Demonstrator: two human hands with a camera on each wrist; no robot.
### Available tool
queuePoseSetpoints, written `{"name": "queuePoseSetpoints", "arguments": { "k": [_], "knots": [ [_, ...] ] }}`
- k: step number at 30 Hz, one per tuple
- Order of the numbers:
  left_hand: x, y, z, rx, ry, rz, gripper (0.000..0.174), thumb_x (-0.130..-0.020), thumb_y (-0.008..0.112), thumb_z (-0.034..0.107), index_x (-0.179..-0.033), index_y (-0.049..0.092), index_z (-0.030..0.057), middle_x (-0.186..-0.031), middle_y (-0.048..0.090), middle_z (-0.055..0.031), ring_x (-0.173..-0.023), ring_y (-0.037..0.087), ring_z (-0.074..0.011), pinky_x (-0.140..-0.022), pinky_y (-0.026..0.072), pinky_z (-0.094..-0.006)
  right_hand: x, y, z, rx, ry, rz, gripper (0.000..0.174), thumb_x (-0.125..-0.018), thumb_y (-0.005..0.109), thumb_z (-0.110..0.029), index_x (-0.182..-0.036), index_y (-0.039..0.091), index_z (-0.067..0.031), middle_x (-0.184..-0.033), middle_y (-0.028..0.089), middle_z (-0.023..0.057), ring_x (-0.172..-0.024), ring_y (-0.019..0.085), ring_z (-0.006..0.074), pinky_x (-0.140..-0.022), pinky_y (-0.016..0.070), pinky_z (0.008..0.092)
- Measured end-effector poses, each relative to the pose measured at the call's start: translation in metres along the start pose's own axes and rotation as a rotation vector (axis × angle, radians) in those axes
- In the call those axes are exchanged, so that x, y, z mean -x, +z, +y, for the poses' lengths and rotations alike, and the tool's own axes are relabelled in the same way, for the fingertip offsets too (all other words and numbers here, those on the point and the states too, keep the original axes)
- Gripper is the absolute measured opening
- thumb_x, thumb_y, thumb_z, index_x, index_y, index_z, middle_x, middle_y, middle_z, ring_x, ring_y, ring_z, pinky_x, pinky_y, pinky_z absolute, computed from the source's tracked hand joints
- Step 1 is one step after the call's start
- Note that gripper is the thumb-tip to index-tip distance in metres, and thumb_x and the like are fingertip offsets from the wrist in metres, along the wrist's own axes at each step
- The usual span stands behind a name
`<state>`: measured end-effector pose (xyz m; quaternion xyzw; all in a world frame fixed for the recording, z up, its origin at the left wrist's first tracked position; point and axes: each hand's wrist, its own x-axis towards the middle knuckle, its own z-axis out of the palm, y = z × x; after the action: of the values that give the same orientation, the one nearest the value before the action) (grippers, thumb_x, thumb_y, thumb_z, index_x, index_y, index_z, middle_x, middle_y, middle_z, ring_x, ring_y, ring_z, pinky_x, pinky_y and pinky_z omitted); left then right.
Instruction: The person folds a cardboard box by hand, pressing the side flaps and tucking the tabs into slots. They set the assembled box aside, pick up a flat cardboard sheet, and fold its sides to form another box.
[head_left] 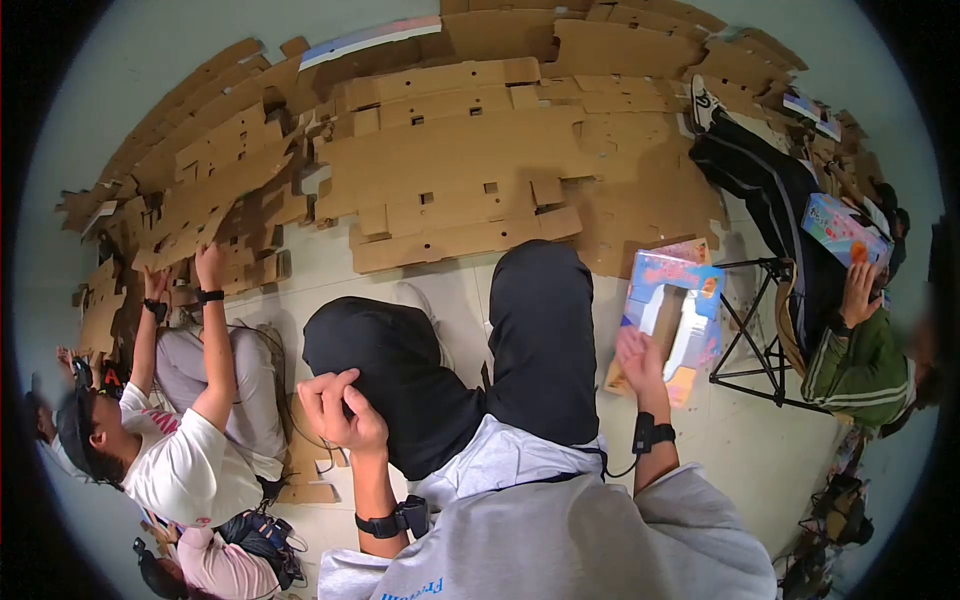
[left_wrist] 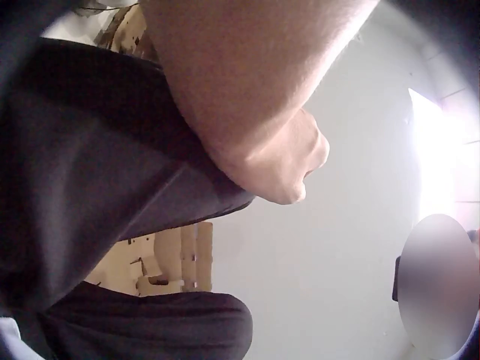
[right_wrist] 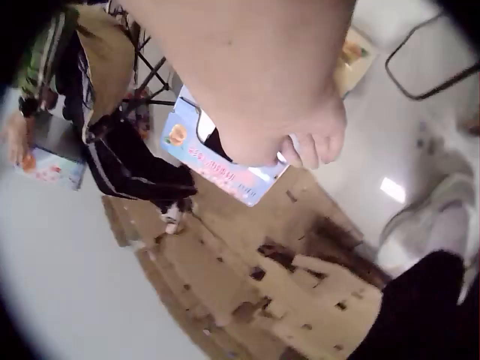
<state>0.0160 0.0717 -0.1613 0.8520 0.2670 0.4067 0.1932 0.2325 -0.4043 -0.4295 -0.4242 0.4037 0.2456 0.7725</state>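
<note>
My right hand grips a colorful printed cardboard box at the lower edge of its window cutout. Blue and pink print with a fruit picture covers the box in the right wrist view, where the fingers curl at its edge. Under it another printed piece shows on the floor side. My left hand hangs over the left knee, its fingers loosely curled with nothing in them. From the left wrist view, the back of that hand is seen beside the dark trouser leg.
Flattened brown cardboard sheets cover the floor ahead and lean along the wall. To the left, a seated person handles cardboard. On the right, another person holds a printed box beside a black folding stool frame.
</note>
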Motion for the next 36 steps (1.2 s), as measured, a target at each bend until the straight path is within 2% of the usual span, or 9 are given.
{"name": "queuePoseSetpoints", "arguments": {
  "k": [3, 9, 13, 18, 20, 23, 26, 30, 36],
  "knots": [
    [-0.002, 0.001, 0.002, -0.012, -0.021, -0.008, 0.016, -0.096, 0.058, 0.009, -0.091, 0.07, -0.0009, -0.088, 0.057, -0.0132, -0.081, 0.057, -0.0277, -0.073, 0.0461, -0.0382, -0.051, -0.052, 0.049, 0.761, -0.154, -0.19, 0.053, -0.101, 0.058, -0.02, -0.151, 0.045, -0.0051, -0.137, 0.06, 0.0167, -0.121, 0.061, 0.0284, -0.098, 0.0529, 0.0388],
    [-0.001, 0.004, 0.002, -0.022, 0.02, -0.003, 0.016, -0.087, 0.059, 0.006, -0.092, 0.073, 0.0009, -0.086, 0.056, -0.012, -0.077, 0.053, -0.0278, -0.069, 0.043, -0.0395, -0.118, -0.029, 0.088, 0.8, -0.258, -0.011, 0.072, -0.091, 0.067, -0.019, -0.155, 0.04, -0.0001, -0.143, 0.059, 0.0177, -0.127, 0.056, 0.0338, -0.105, 0.0446, 0.0418],
    [-0.003, 0.008, 0.002, -0.05, -0.003, -0.007, 0.016, -0.088, 0.059, 0.007, -0.092, 0.073, 0.0011, -0.086, 0.057, -0.012, -0.077, 0.054, -0.028, -0.069, 0.0436, -0.0399, -0.135, -0.012, 0.083, 0.948, -0.347, 0.332, 0.076, -0.087, 0.071, -0.02, -0.154, 0.041, 0.0019, -0.141, 0.06, 0.0261, -0.127, 0.059, 0.0407, -0.111, 0.0441, 0.0441],
    [-0.004, 0.008, 0.008, -0.071, 0.001, 0.012, 0.015, -0.089, 0.059, 0.008, -0.091, 0.072, 0.001, -0.086, 0.057, -0.012, -0.077, 0.055, -0.0281, -0.069, 0.0446, -0.0386, -0.099, 0.001, 0.057, 1.158, -0.693, 1.14, 0.068, -0.086, 0.068, -0.022, -0.146, 0.052, 0.0047, -0.137, 0.059, 0.036, -0.129, 0.055, 0.052, -0.111, 0.0446, 0.0557],
    [-0.003, 0.007, 0.008, -0.078, 0.002, 0.016, 0.015, -0.089, 0.059, 0.008, -0.09, 0.072, 0.0009, -0.086, 0.057, -0.012, -0.077, 0.056, -0.0281, -0.069, 0.0448, -0.0385, -0.083, -0.023, 0.02, 1.13, -0.612, 1.079, 0.074, -0.088, 0.068, -0.014, -0.154, 0.042, 0.005, -0.152, 0.045, 0.0347, -0.14, 0.043, 0.05, -0.12, 0.0334, 0.0551],
    [-0.004, 0.007, 0.007, -0.085, -0.005, 0.025, 0.014, -0.09, 0.059, 0.007, -0.091, 0.071, 0.0008, -0.086, 0.057, -0.0123, -0.078, 0.056, -0.0283, -0.069, 0.0452, -0.039, -0.074, -0.06, -0.027, 1.167, -1.078, 1.102, 0.057, -0.092, 0.053, -0.006, -0.147, 0.051, 0.0082, -0.145, 0.054, 0.0347, -0.135, 0.05, 0.0511, -0.117, 0.0397, 0.0518],
    [-0.007, 0.005, 0.004, -0.094, -0.036, 0.027, 0.014, -0.091, 0.058, 0.006, -0.091, 0.07, 0.0, -0.086, 0.057, -0.0129, -0.079, 0.057, -0.0289, -0.071, 0.0461, -0.0397, -0.05, -0.043, -0.085, 0.945, -1.036, 0.613, 0.042, -0.099, 0.049, -0.004, -0.137, 0.061, 0.0094, -0.136, 0.066, 0.0251, -0.125, 0.065, 0.0377, -0.111, 0.0479, 0.0424],
    [-0.014, 0.007, -0.001, -0.118, -0.074, 0.039, 0.014, -0.093, 0.057, 0.004, -0.091, 0.069, -0.0011, -0.085, 0.057, -0.0135, -0.08, 0.058, -0.0296, -0.073, 0.0471, -0.0404, 0.036, 0.071, -0.129, 0.673, -1.099, 0.098, 0.034, -0.104, 0.048, -0.003, -0.129, 0.068, 0.0081, -0.13, 0.071, 0.0171, -0.119, 0.069, 0.0258, -0.105, 0.0521, 0.0359],
    [-0.022, 0.008, -0.012, -0.213, -0.111, 0.066, 0.01, -0.094, 0.058, 0.002, -0.091, 0.067, -0.0014, -0.085, 0.058, -0.0122, -0.078, 0.056, -0.0285, -0.069, 0.0447, -0.04, 0.182, 0.222, -0.093, 1.228, -1.199, -0.105, 0.038, -0.102, 0.059, -0.011, -0.139, 0.065, -0.0042, -0.138, 0.065, 0.02, -0.13, 0.06, 0.0315, -0.115, 0.0417, 0.0432]
  ]
}}
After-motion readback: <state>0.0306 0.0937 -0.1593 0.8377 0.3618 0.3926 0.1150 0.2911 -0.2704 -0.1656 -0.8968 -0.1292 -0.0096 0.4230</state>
